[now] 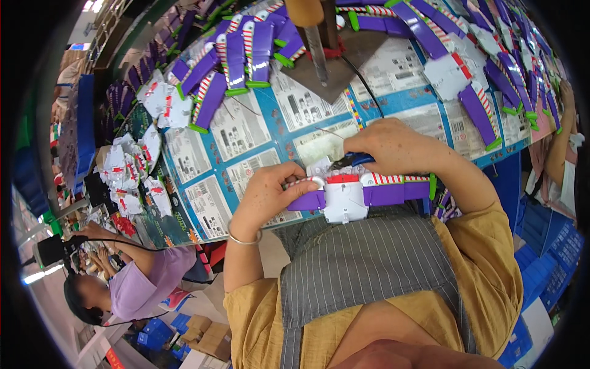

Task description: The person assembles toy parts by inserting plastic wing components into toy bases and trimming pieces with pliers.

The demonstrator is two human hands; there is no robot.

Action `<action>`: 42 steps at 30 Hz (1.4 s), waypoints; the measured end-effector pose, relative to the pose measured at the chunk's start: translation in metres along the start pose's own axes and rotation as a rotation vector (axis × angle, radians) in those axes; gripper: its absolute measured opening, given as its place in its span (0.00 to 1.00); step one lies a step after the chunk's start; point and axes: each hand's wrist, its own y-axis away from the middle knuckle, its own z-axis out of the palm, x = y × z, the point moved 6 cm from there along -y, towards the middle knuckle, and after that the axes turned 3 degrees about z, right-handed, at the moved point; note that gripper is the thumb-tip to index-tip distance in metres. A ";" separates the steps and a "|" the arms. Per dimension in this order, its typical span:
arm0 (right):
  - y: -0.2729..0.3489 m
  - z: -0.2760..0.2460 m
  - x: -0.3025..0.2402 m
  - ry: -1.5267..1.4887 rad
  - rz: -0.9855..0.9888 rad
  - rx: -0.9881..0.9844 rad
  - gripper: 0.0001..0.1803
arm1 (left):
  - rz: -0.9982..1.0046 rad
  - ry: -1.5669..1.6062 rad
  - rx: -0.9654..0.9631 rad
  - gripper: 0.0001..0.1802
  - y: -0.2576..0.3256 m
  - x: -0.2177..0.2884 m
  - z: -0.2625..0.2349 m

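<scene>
My left hand (267, 189) is closed on the left purple wing of a toy wing pack, thumb on top. The pack has a white middle body (345, 204) with a red strip, and purple wings edged in red-and-white stripes, the right wing (399, 193) ending in a green tip. It lies at the table's near edge, against my apron. In my right hand (393, 144) is a pair of nippers with blue-and-black handles (359, 158), their dark jaws at the pack's upper edge. What lies between the jaws is too small to make out.
The table (283, 147) is covered with printed sheets under clear film. Several purple wings (232, 61) crowd the far side beside a metal rod (318, 55) on a brown plate. White bodies (126, 166) are piled at left. A black cable (367, 86) runs near my right hand. Co-workers sit left and right.
</scene>
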 end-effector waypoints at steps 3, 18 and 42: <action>0.004 -0.004 0.002 -0.065 0.016 0.018 0.13 | 0.134 -0.156 0.349 0.18 0.010 0.013 -0.008; 0.022 -0.036 -0.038 0.145 0.009 0.229 0.14 | -0.114 1.632 0.186 0.22 0.008 0.001 0.072; -0.004 -0.037 -0.032 0.785 0.022 0.013 0.09 | -0.218 1.470 0.334 0.19 0.007 -0.003 0.080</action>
